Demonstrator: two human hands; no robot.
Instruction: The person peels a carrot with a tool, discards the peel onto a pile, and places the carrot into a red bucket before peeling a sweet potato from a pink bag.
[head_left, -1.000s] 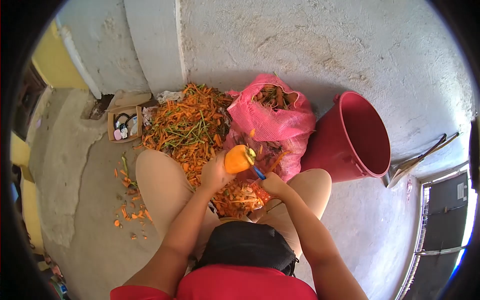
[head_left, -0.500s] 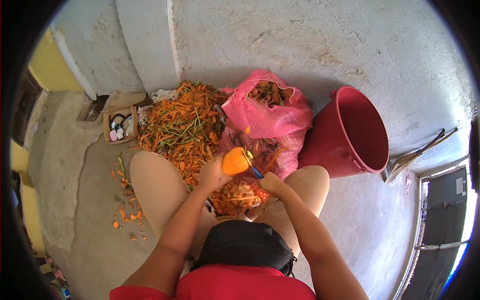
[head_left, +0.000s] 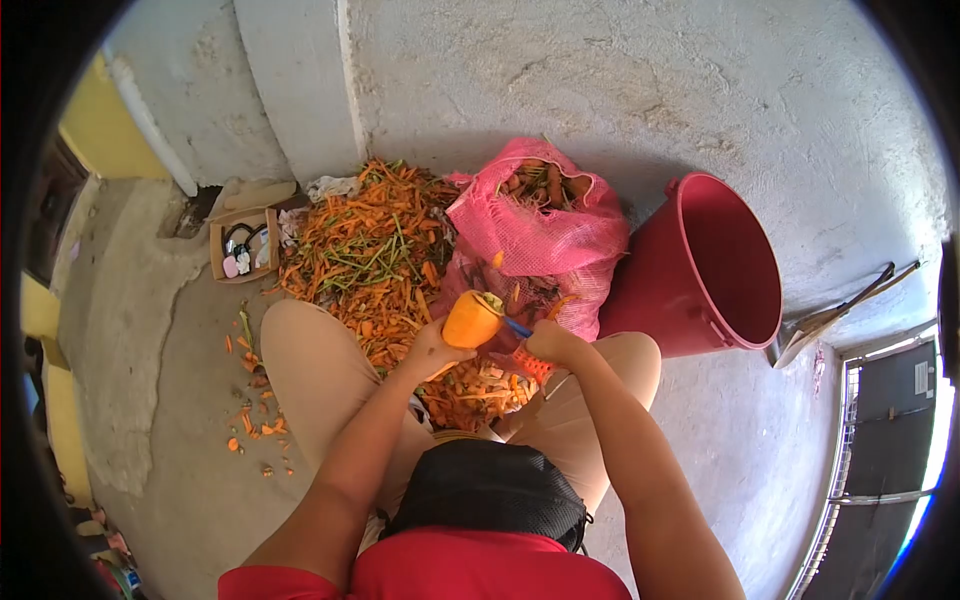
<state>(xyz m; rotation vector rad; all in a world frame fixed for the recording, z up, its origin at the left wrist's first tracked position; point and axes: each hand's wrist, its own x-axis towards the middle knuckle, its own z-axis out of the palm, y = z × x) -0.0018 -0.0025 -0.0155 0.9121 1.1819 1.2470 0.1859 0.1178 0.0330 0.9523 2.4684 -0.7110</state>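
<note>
My left hand (head_left: pixel 432 352) is closed around the lower part of a thick, bright orange carrot (head_left: pixel 472 322), peeled on the side I see. The carrot stands tilted between my knees, stem end up. In my right hand (head_left: pixel 555 343) is a slim blue peeler (head_left: pixel 517 327), its tip close to the carrot's stem end; its blade is too small to make out. Beneath both hands lie carrot peelings (head_left: pixel 475 392). An orange-red mesh piece (head_left: pixel 530 364) shows just below my right hand.
A large heap of peelings and green stems (head_left: pixel 370 255) lies ahead by the wall. Beside it stand a pink mesh sack (head_left: pixel 540 235) holding carrots and a dark red bucket (head_left: pixel 655 270). A small cardboard box (head_left: pixel 243 246) sits left; a dustpan (head_left: pixel 800 338) leans right.
My right hand has moved slightly up and right with the peeler. The carrot has shifted a little and stays in my left hand. More of the mesh piece shows.
</note>
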